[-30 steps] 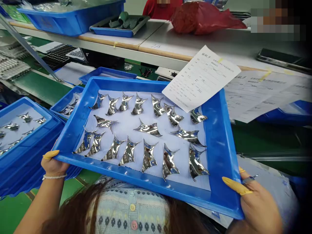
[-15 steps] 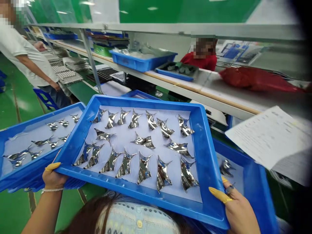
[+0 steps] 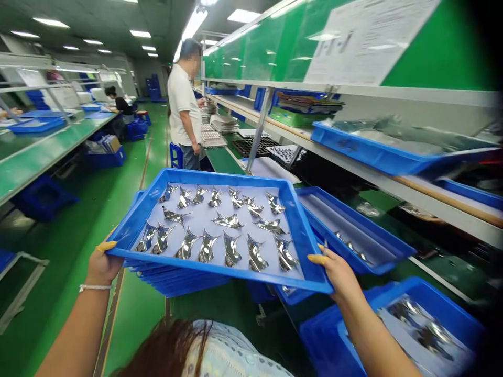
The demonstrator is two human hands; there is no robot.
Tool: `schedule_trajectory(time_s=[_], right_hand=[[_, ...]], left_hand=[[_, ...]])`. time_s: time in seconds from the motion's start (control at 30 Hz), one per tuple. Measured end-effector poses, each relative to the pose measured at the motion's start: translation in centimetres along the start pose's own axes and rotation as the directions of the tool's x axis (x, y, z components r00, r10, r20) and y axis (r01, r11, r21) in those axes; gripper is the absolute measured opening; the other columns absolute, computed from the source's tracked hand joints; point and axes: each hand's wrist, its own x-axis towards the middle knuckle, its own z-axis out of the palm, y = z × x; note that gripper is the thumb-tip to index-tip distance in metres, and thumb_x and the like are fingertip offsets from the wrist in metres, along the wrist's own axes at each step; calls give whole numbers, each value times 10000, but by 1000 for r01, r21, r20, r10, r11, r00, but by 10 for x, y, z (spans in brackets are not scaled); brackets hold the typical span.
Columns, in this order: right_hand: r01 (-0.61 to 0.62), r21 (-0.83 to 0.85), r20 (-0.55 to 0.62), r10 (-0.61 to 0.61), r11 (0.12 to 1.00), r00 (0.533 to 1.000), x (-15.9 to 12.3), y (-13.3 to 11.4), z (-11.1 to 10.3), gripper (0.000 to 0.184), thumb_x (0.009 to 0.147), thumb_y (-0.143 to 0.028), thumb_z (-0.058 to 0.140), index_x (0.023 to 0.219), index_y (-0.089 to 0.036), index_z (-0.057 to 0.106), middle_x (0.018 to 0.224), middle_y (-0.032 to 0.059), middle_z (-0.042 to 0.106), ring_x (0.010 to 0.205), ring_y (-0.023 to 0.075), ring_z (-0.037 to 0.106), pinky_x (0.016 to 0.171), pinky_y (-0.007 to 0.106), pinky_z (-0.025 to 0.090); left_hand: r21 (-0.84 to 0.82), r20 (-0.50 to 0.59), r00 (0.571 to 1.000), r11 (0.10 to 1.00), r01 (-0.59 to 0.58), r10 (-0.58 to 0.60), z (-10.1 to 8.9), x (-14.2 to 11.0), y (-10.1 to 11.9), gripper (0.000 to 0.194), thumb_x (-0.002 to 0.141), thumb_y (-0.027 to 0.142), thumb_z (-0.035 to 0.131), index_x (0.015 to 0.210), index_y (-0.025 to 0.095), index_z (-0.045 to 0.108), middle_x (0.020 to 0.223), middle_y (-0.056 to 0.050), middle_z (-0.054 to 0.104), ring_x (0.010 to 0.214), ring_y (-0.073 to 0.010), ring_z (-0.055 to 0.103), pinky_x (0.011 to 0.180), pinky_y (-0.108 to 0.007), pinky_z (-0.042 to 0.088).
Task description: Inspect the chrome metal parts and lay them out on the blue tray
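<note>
A blue plastic tray (image 3: 220, 269) is held out in front of me, tilted slightly down to the right. My left hand (image 3: 105, 262) grips its left near corner, and my right hand (image 3: 334, 267) grips the right near corner. Yellow covers show on some of my fingertips; the fingers under the rim are hidden. On the tray's white liner lie several shiny curved metal pieces with pointed corners (image 3: 231, 248), spread in rows. Behind and below the tray stands a stack of blue trays (image 3: 176, 280).
Another blue tray (image 3: 365, 225) with a few metal parts sits at the right, and one with shiny parts (image 3: 428, 324) lower right. A shelf (image 3: 432, 193) runs along the right. A person in a white shirt (image 3: 183, 104) stands ahead by the green aisle floor (image 3: 98, 209).
My view has swung left and up, bringing the aisle into sight. The held tray has moved with me, now over the tray stack. Both hands keep hold of it.
</note>
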Motion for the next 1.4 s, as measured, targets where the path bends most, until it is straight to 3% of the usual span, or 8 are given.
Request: schedule_trajectory(time_s=[0.2, 0.4, 0.67, 1.03, 1.13, 1.2, 1.3, 1.4], right_hand=[[26, -75, 233, -8, 997, 972, 100, -9, 113, 125, 729, -234, 669, 772, -144, 595, 586, -36, 575, 473, 110, 534, 451, 225, 443], [18, -144, 329, 30, 989, 944, 149, -2, 158, 244, 908, -321, 547, 1053, -129, 583, 967, 51, 619, 761, 147, 614, 650, 304, 532], [-37, -248, 296, 112, 968, 949, 165, 25, 159, 261, 906, -301, 552, 1109, -137, 561, 1026, 63, 603, 808, 162, 612, 677, 324, 537], [32, -341, 223, 48, 939, 974, 166, 38, 156, 228, 903, -330, 549, 1003, -129, 589, 894, 30, 616, 688, 128, 593, 608, 280, 512], [89, -362, 168, -29, 928, 985, 161, 38, 154, 226, 845, -325, 604, 967, -134, 609, 901, 45, 643, 741, 162, 610, 670, 314, 502], [137, -367, 105, -105, 920, 989, 154, 36, 148, 238, 780, -321, 623, 952, -157, 628, 937, 66, 667, 836, 213, 619, 729, 331, 485], [189, -379, -3, -206, 906, 979, 132, 34, 127, 337, 711, -381, 585, 979, -185, 639, 1049, 84, 666, 1013, 291, 579, 816, 368, 454], [199, -410, -69, -248, 890, 966, 96, 39, 91, 443, 666, -466, 581, 1006, -193, 653, 1096, 94, 654, 1039, 337, 561, 845, 433, 440]], left_hand=[[122, -164, 978, 987, -108, 128, -37, 35, 15, 553, 497, 83, 525, 1033, 160, 638, 852, -25, 727, 910, -241, 653, 855, -320, 546], [183, -201, 975, 982, -56, 93, -64, 58, -13, 444, 529, 83, 550, 952, 160, 660, 783, -18, 718, 909, -247, 651, 836, -297, 549], [265, -229, 971, 964, -7, 70, -74, 67, -29, 363, 584, 102, 574, 921, 191, 675, 842, 11, 716, 908, -186, 637, 737, -167, 540], [382, -265, 964, 918, 104, 2, -70, 67, -24, 383, 513, 112, 620, 885, 187, 669, 733, 8, 690, 612, -173, 610, 552, -229, 530], [554, -250, 968, 814, 171, -33, -78, 68, -10, 380, 486, 163, 707, 864, 181, 671, 833, -31, 702, 704, -210, 632, 650, -286, 546], [720, -238, 969, 681, 136, 58, -78, 72, 2, 438, 499, 254, 754, 925, 201, 667, 969, -67, 692, 908, -277, 633, 835, -375, 517], [880, -107, 959, 474, -31, 261, -53, 87, 15, 511, 532, 356, 760, 1013, 214, 661, 1082, -104, 662, 1115, -349, 550, 1023, -486, 363], [895, 205, 956, 355, -270, 210, 9, 105, 9, 447, 604, 400, 725, 1010, 218, 683, 1064, -89, 676, 1040, -321, 595, 1005, -459, 385]])
